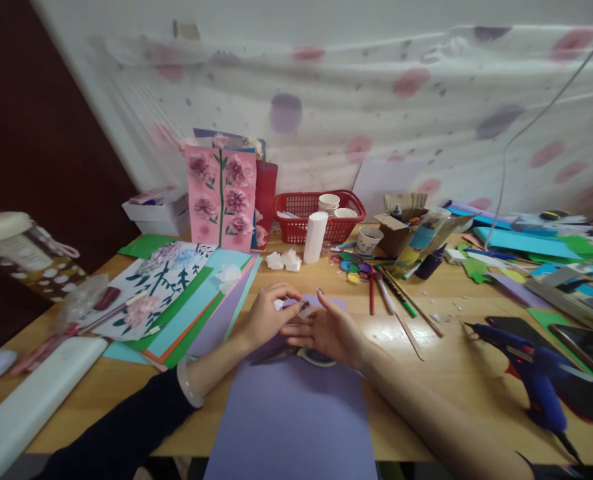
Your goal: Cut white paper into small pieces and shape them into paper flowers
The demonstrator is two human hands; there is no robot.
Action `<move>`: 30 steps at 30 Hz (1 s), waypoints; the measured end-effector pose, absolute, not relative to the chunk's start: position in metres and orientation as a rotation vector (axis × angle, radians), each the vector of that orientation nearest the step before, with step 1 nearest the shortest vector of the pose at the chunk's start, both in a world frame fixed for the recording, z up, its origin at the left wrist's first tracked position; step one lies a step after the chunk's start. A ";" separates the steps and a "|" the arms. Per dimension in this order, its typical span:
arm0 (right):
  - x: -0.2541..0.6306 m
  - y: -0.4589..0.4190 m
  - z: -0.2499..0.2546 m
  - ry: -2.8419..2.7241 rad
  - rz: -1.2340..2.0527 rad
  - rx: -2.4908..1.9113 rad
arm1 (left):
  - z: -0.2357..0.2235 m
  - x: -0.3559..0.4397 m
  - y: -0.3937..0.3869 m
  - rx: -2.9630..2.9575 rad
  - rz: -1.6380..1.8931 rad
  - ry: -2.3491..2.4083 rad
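Observation:
My left hand (266,313) and my right hand (329,330) meet over the far end of a lilac paper sheet (296,420) on the wooden table (456,373). Between their fingertips sits a small pale piece of paper (303,309). The left fingers pinch it. The right hand lies palm up with fingers partly stretched, touching the same piece. A roll of tape (316,360) shows partly under my right wrist. A pale bracelet is on my left wrist.
A blue glue gun (531,373) lies at right by dark sheets. Brushes and pencils (396,300), a paint palette (353,270), a red basket (321,213), a white roll (315,237), a pink flower card (221,197) and stacked coloured papers (186,307) surround the hands.

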State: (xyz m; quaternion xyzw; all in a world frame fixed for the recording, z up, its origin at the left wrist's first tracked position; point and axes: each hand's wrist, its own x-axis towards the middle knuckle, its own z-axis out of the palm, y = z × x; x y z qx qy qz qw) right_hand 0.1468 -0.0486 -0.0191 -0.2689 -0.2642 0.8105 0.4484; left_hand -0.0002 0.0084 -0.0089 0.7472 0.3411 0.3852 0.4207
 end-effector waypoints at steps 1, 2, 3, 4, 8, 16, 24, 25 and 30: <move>0.146 -0.049 -0.020 -0.723 1.932 -0.713 | -0.009 -0.002 0.008 1.795 0.961 0.860; 0.146 -0.049 -0.022 -0.800 1.835 -0.765 | -0.010 -0.004 0.008 1.721 0.950 0.863; 0.145 -0.049 -0.023 -0.878 1.730 -0.814 | -0.011 -0.006 0.008 1.651 0.939 0.860; 0.145 -0.049 -0.024 -0.945 1.629 -0.856 | -0.013 -0.007 0.008 1.587 0.933 0.853; 0.145 -0.047 -0.024 -1.074 1.379 -0.950 | -0.022 -0.008 0.010 1.336 0.973 0.838; 0.147 -0.048 -0.022 -1.208 1.108 -1.052 | -0.017 -0.010 0.014 1.203 0.892 0.751; 0.147 -0.051 -0.023 -1.308 0.963 -1.097 | -0.016 -0.012 0.013 1.389 0.806 0.759; 0.147 -0.052 -0.023 -1.302 0.952 -1.096 | -0.016 -0.012 0.013 1.392 0.830 0.783; 0.148 -0.056 -0.021 -1.325 0.904 -1.122 | -0.015 -0.014 0.012 1.534 0.937 0.809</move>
